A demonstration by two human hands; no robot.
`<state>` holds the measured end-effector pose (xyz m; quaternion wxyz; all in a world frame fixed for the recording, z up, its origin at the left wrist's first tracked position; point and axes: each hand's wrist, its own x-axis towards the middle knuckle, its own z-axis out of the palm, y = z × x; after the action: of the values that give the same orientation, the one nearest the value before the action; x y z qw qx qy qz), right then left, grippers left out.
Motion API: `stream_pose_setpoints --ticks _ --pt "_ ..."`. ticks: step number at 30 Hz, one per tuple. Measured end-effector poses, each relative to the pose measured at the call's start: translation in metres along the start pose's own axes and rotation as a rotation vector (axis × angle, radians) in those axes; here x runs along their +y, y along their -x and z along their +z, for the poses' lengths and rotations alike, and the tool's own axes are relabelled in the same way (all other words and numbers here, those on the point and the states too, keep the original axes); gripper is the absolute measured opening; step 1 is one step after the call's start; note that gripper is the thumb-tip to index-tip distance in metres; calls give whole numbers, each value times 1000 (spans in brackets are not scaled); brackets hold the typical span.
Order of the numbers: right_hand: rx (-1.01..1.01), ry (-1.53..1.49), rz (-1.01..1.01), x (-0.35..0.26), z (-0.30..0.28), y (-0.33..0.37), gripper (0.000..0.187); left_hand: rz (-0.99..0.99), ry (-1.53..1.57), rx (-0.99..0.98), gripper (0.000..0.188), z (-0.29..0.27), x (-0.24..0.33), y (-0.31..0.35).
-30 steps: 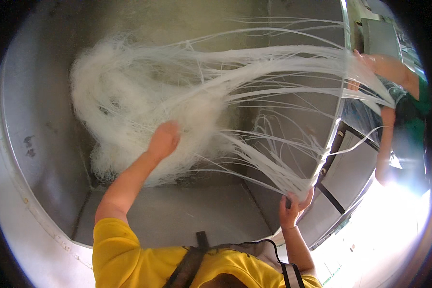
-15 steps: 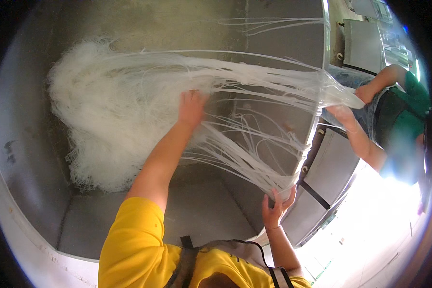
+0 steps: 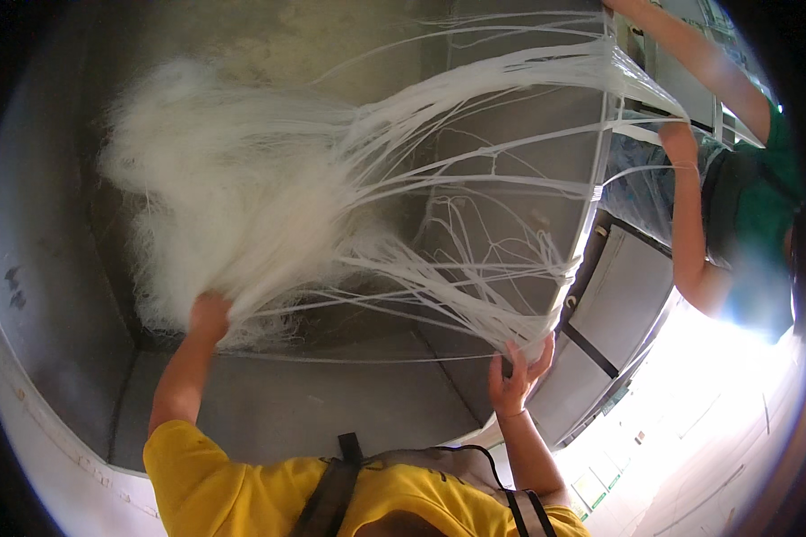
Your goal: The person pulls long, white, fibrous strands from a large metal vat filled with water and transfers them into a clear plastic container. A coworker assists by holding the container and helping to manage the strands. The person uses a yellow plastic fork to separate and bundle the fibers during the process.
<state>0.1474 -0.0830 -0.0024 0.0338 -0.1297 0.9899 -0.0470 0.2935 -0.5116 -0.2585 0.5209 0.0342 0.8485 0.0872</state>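
A big tangled heap of fine, whitish, net-like strands [image 3: 215, 179] lies in a grey tank [image 3: 322, 403]. From it, long bunches stretch right to the tank's rim. My left hand [image 3: 210, 315] is closed on the heap's near edge, its fingers partly hidden in the strands. At the right rim, my right hand [image 3: 513, 380] has its fingers curled up around the lower end of a gathered bunch of strands [image 3: 484, 318]. Farther up the rim, another bunch of strands [image 3: 645, 85] runs over the edge to a co-worker's hands.
A co-worker in a green top [image 3: 761, 197] stands beyond the right rim, both arms reaching toward it. The tank's metal rim [image 3: 589, 224] separates us. Grey panels [image 3: 622, 286] stand outside the tank, beside a bright, pale floor [image 3: 690, 430].
My left hand has moved left and nearer to me, drawing the heap's strands with it. The co-worker's hands have moved farther up with their bunch. My right hand has stayed at the rim.
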Motion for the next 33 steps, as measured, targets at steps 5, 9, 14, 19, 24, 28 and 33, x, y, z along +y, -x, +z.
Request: stream_pose_setpoints --ticks 5,9,14,19,24,28,33 --pt "19 16 32 -1 2 0 32 -436 326 -282 51 27 -43 94" --pt "6 17 27 -2 2 -1 32 -343 391 -420 52 48 -58 99" --pt "-22 34 58 -11 -1 -5 32 30 724 330 40 -78 6 51" --pt "-22 8 31 -9 -1 -4 35 144 742 964 28 -136 37 -55" --pt "-22 3 29 -9 1 -1 35 -19 900 642 35 -101 -4 -142" --pt "-9 64 35 -7 2 -2 35 -438 795 290 43 -89 -72 -131" --pt "-21 95 49 -11 1 -5 35 -784 1686 679 43 -50 -252 -82"
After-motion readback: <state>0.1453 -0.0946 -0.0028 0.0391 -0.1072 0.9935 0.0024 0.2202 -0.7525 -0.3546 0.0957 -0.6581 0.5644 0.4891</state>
